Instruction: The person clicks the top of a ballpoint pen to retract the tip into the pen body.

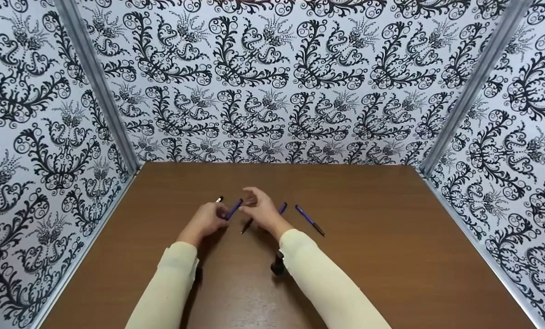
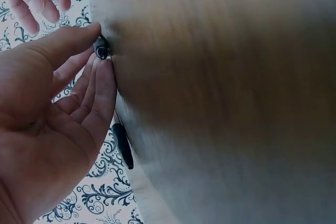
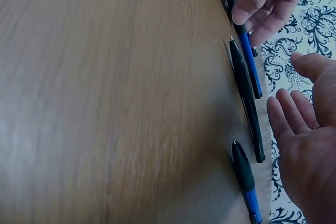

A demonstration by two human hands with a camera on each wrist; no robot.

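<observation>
head view has my left hand (image 1: 207, 218) pinching a blue pen (image 1: 233, 209) by its lower end, thumb and fingers curled on it, with the pen held up over the brown table (image 1: 391, 256). my right hand (image 1: 259, 209) is just beside the pen's other end, fingers loose and spread, holding nothing; i cannot tell whether it touches the pen. right wrist view shows that palm (image 3: 310, 145) open near a dark pen (image 3: 247, 103) lying on the wood. another blue pen (image 1: 310, 220) lies to the right, apart from both hands. black-and-white patterned walls (image 1: 272, 77) stand around the table.
</observation>
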